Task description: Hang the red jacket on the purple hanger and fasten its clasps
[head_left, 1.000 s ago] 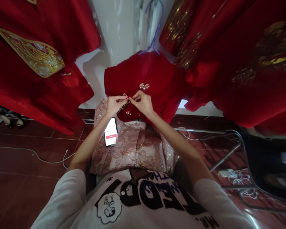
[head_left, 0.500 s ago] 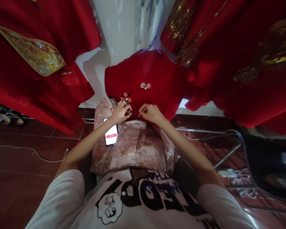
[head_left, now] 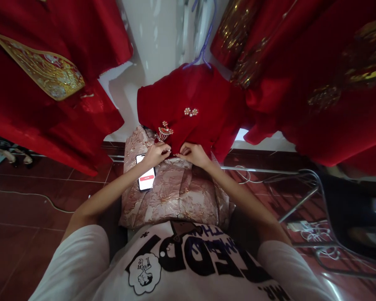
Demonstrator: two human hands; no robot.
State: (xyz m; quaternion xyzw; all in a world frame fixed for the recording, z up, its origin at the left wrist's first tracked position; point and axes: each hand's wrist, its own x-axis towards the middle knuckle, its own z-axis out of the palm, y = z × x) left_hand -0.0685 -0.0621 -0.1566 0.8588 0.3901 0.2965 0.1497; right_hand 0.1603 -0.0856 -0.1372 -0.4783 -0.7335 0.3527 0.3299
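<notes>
A red garment (head_left: 203,94) hangs from a purple hanger (head_left: 201,57), its lower part reaching my lap. A pearl-like flower clasp (head_left: 191,112) sits on its upper front, and a jewelled ornament with fringe (head_left: 165,131) lies lower on the left. My left hand (head_left: 158,153) is closed in a pinch just below that ornament, at the garment's lower front. Close by on the right, my right hand (head_left: 194,154) also pinches at the lower front. Whatever small thing sits between each hand's fingertips is too small to make out.
A phone (head_left: 146,173) with a lit screen lies on shiny pink patterned fabric (head_left: 175,196) across my lap. Red garments with gold decoration (head_left: 54,77) hang on both sides. At right stands a dark chair (head_left: 341,209) with metal legs; white cables (head_left: 315,232) lie below.
Both hands have shifted slightly down and closer together. The fringed ornament, partly covered by my left hand before, now shows more fully.
</notes>
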